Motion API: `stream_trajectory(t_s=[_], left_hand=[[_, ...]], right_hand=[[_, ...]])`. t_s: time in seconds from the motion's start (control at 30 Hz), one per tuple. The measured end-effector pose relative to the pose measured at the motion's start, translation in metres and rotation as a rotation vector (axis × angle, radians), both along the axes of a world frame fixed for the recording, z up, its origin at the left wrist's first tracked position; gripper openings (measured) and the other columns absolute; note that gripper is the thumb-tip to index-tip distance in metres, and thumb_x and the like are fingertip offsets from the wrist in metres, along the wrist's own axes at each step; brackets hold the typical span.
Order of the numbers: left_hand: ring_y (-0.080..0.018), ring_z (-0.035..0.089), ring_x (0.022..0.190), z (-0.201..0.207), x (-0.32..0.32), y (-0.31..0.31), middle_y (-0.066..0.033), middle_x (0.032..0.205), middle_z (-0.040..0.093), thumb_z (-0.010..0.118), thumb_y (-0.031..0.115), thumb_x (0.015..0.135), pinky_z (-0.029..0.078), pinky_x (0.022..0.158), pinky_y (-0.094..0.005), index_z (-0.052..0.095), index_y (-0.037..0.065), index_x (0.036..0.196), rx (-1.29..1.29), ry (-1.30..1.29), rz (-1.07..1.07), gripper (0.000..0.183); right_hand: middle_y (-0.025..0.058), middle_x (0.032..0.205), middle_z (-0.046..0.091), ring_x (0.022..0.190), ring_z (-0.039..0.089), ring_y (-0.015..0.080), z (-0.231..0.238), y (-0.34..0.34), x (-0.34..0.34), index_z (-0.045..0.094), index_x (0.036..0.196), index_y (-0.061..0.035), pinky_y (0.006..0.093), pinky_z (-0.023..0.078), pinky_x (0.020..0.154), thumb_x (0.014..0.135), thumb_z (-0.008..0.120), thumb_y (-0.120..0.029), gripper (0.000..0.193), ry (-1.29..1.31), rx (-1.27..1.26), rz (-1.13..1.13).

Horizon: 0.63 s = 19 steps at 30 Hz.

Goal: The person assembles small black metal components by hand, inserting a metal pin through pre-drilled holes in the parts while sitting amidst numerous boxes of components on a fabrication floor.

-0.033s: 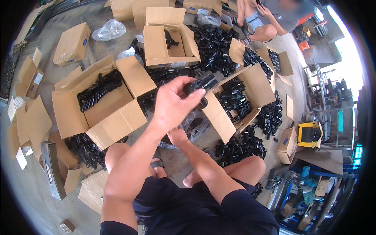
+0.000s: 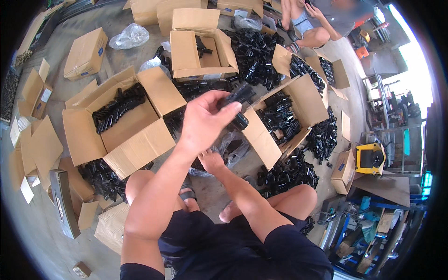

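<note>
In front of me my left hand (image 2: 207, 119) is raised, its thumb and fingers closed round a glossy black tubular fitting (image 2: 240, 93) with a short branch pointing down. Below it, partly behind my left forearm, my right hand (image 2: 211, 162) reaches down at a clear plastic bag (image 2: 237, 148) with dark contents. The right fingers look bent, and what they hold, if anything, is hidden. Just right of the held fitting stands an open carton (image 2: 305, 105) packed with black fittings (image 2: 280, 116). To the left, another open carton (image 2: 135, 158) has a row of fittings along its far side.
Heaps of black fittings (image 2: 289, 175) lie beside the cartons, with another pile (image 2: 256, 56) farther back. A third open carton (image 2: 179, 51) stands ahead. A closed box (image 2: 86, 53) is at far left. Another person (image 2: 317, 28) sits at far right, near a yellow device (image 2: 368, 158).
The fitting in my left hand has turned, so its lower branch shows more. My right hand has shifted slightly at the plastic bag.
</note>
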<state>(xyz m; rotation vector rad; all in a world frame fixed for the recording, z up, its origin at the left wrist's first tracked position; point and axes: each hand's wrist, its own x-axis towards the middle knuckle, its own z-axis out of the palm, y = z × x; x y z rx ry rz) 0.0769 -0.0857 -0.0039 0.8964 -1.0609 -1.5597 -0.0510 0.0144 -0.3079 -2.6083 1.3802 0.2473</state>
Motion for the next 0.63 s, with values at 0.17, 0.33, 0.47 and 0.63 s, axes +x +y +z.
stream_trajectory(t_s=[0.17,0.33,0.47,0.63], left_hand=[[-0.0209,0.074,0.091,0.007,0.002,0.001,-0.0136,0.102,0.074,0.066,0.018,0.097,0.061,0.073,-0.0289,0.066,0.0,0.114,0.229,0.236,-0.074,0.025],[-0.0217,0.074,0.091,0.001,-0.009,0.003,-0.0141,0.102,0.074,0.068,0.02,0.096,0.06,0.07,-0.0285,0.065,0.0,0.115,0.301,0.312,-0.164,0.028],[-0.018,0.073,0.085,-0.007,-0.022,0.005,-0.0122,0.1,0.074,0.07,0.014,0.094,0.057,0.068,-0.0263,0.065,-0.003,0.115,0.016,-0.099,-0.039,0.028],[-0.0192,0.07,0.084,-0.007,-0.025,0.02,-0.0059,0.098,0.075,0.077,0.018,0.088,0.054,0.08,-0.0229,0.067,0.011,0.122,-0.581,-0.773,0.139,0.037]], right_hand=[[0.0105,0.103,0.063,0.096,0.065,0.0269,0.008,0.004,-0.009,0.067,0.095,-0.0079,0.0395,0.058,0.07,0.088,0.058,-0.02,0.017,-0.093,-0.025,0.234],[0.0105,0.096,0.064,0.094,0.065,0.0272,0.003,0.012,-0.008,0.067,0.093,-0.008,0.0405,0.057,0.071,0.087,0.057,-0.018,0.015,-0.126,-0.049,0.053],[0.0108,0.09,0.065,0.088,0.066,0.0288,0.035,0.015,-0.023,0.066,0.091,-0.0085,0.0412,0.057,0.072,0.081,0.061,-0.013,0.012,-0.348,-0.063,-0.067],[0.0136,0.104,0.068,0.099,0.066,0.0337,0.12,-0.028,-0.077,0.069,0.099,-0.0104,0.0404,0.058,0.079,0.081,0.069,-0.012,0.018,-0.657,0.016,-0.331]])
